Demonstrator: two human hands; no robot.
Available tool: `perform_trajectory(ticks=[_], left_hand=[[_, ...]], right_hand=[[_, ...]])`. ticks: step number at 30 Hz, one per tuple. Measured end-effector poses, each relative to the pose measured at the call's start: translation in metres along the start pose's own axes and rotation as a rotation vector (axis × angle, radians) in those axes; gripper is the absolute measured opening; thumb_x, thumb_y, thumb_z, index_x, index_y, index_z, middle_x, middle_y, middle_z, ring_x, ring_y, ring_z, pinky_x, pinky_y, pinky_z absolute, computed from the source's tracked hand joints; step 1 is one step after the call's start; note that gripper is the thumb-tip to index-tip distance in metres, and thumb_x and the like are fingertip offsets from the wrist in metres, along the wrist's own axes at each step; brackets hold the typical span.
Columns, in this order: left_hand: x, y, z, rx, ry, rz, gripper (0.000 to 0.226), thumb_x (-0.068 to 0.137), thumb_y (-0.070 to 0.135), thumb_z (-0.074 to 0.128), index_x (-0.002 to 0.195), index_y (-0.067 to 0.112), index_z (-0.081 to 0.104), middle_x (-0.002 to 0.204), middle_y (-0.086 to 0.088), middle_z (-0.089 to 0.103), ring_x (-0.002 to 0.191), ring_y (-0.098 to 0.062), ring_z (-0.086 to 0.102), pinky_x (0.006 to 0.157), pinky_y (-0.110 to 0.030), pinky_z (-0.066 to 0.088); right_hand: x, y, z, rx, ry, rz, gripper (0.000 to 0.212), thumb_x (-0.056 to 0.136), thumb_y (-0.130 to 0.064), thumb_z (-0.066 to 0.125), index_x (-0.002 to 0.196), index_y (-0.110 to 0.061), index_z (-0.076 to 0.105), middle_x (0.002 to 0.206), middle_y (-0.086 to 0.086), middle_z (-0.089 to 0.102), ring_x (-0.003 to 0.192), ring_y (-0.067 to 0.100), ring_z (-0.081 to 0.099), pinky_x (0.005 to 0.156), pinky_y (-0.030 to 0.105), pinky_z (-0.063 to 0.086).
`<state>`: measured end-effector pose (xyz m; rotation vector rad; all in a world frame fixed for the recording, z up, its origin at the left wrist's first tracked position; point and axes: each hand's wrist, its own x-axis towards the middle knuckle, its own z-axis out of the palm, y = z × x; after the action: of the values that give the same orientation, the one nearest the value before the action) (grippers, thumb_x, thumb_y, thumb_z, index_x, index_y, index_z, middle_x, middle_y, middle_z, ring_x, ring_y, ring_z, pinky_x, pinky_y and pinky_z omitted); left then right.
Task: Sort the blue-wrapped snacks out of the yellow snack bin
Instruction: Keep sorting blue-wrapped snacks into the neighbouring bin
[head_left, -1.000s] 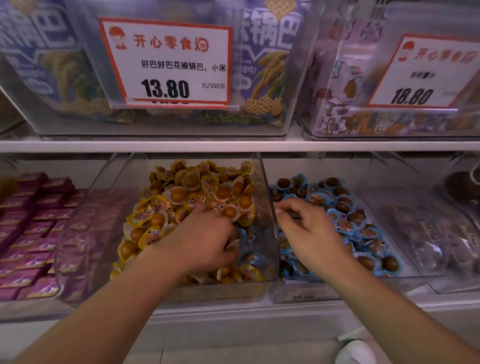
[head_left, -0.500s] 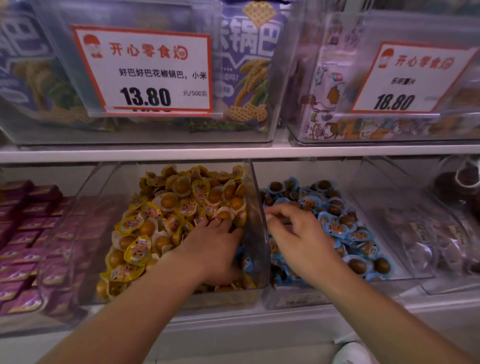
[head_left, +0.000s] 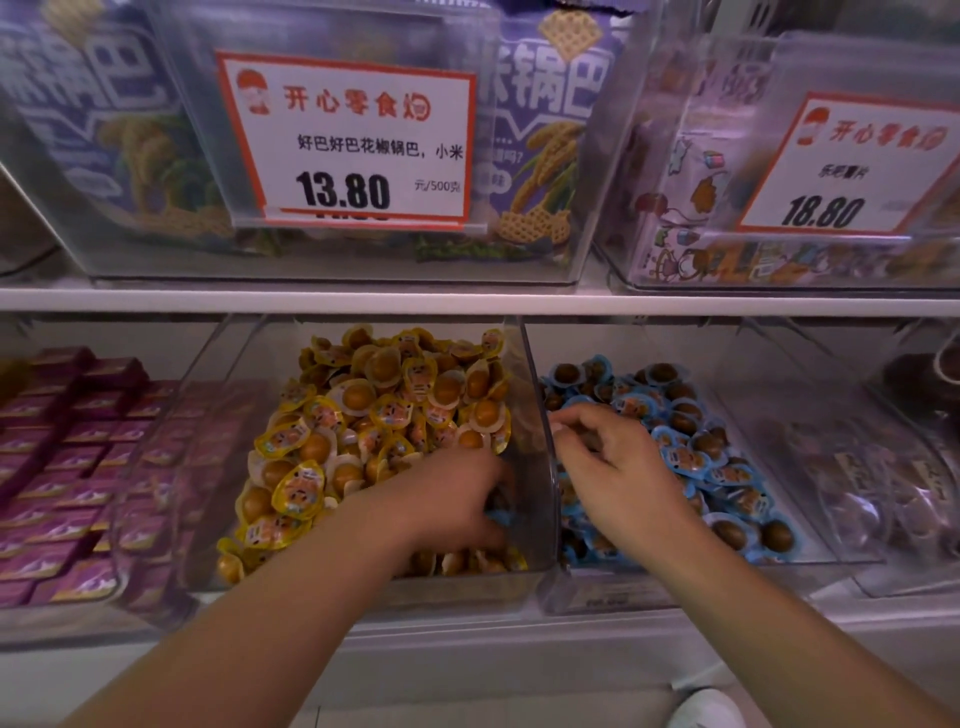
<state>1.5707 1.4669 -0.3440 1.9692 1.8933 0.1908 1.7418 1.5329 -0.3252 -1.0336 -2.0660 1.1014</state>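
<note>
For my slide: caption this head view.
Left hand digs in yellow snack bin; right hand over blue-wrapped snacks.

My left hand (head_left: 457, 499) has dug deeper into the yellow snack bin (head_left: 540, 467), sliding from the middle of the pile toward the front corner at about 4 o'clock, against the wall shared with the blue bin. Its fingertips are now buried among the packets, with a blue-wrapped snack (head_left: 496, 517) showing at them. My right hand (head_left: 618, 467) has barely shifted over the blue packets (head_left: 685, 457).
</note>
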Motion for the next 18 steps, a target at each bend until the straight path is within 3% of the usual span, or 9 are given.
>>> perform_trajectory(ticks=[2, 4, 8, 11, 13, 16, 18], left_hand=[[-0.004, -0.005, -0.012, -0.224, 0.075, -0.029, 0.029, 0.078, 0.020, 0.076, 0.106, 0.025, 0.071, 0.092, 0.014, 0.065, 0.076, 0.002, 0.060, 0.059, -0.012, 0.042], [-0.013, -0.014, -0.024, -0.423, 0.151, -0.058, 0.025, 0.081, 0.017, 0.076, 0.104, 0.027, 0.072, 0.096, 0.014, 0.068, 0.083, 0.006, 0.063, 0.065, -0.006, 0.045], [-0.044, -0.022, -0.039, -0.921, 0.351, -0.133, 0.024, 0.082, 0.014, 0.077, 0.105, 0.020, 0.073, 0.100, -0.003, 0.074, 0.090, -0.010, 0.071, 0.069, -0.019, 0.054], [-0.059, -0.011, -0.047, -1.346, 0.506, -0.135, 0.033, 0.075, 0.017, 0.073, 0.107, 0.008, 0.070, 0.102, -0.015, 0.074, 0.084, -0.021, 0.072, 0.062, -0.027, 0.056], [-0.066, -0.003, -0.053, -1.437, 0.609, -0.049, 0.032, 0.076, 0.017, 0.070, 0.105, 0.004, 0.068, 0.097, -0.014, 0.075, 0.078, -0.018, 0.069, 0.059, -0.024, 0.053], [-0.076, 0.012, -0.054, -1.345, 0.786, 0.043, 0.030, 0.080, 0.019, 0.076, 0.108, 0.010, 0.069, 0.102, -0.009, 0.075, 0.091, -0.022, 0.072, 0.070, -0.024, 0.056], [-0.079, 0.021, -0.043, -1.119, 0.866, 0.064, 0.033, 0.083, 0.014, 0.077, 0.114, 0.023, 0.069, 0.106, 0.003, 0.075, 0.099, -0.014, 0.072, 0.079, -0.022, 0.056]], right_hand=[[0.001, 0.001, -0.001, 0.014, 0.006, -0.015, 0.015, 0.097, -0.031, 0.055, 0.098, -0.030, 0.070, 0.087, -0.007, 0.073, 0.081, 0.004, 0.067, 0.074, 0.035, 0.057], [0.002, 0.000, -0.002, 0.044, 0.053, -0.060, 0.015, 0.097, -0.025, 0.058, 0.095, -0.032, 0.071, 0.085, -0.010, 0.073, 0.081, 0.003, 0.068, 0.074, 0.029, 0.056], [0.001, -0.023, -0.009, 0.123, 0.274, -0.239, 0.021, 0.096, -0.017, 0.058, 0.092, -0.035, 0.069, 0.085, -0.010, 0.071, 0.081, 0.004, 0.067, 0.067, 0.016, 0.052], [-0.010, -0.049, -0.004, 0.183, 0.319, -0.324, 0.016, 0.092, -0.032, 0.053, 0.094, -0.035, 0.068, 0.089, -0.010, 0.069, 0.082, 0.008, 0.067, 0.067, 0.018, 0.052], [-0.021, -0.064, 0.007, 0.252, 0.225, -0.278, 0.019, 0.090, -0.043, 0.052, 0.101, -0.039, 0.066, 0.094, -0.010, 0.069, 0.088, 0.009, 0.068, 0.069, 0.022, 0.055], [-0.033, -0.084, 0.031, 0.473, -0.046, -0.059, 0.038, 0.081, -0.059, 0.059, 0.116, -0.044, 0.061, 0.110, -0.018, 0.069, 0.104, 0.000, 0.066, 0.086, 0.021, 0.054], [-0.035, -0.094, 0.048, 0.766, -0.199, 0.167, 0.050, 0.075, -0.059, 0.074, 0.119, -0.035, 0.064, 0.115, -0.010, 0.072, 0.110, 0.010, 0.067, 0.098, 0.039, 0.053]])
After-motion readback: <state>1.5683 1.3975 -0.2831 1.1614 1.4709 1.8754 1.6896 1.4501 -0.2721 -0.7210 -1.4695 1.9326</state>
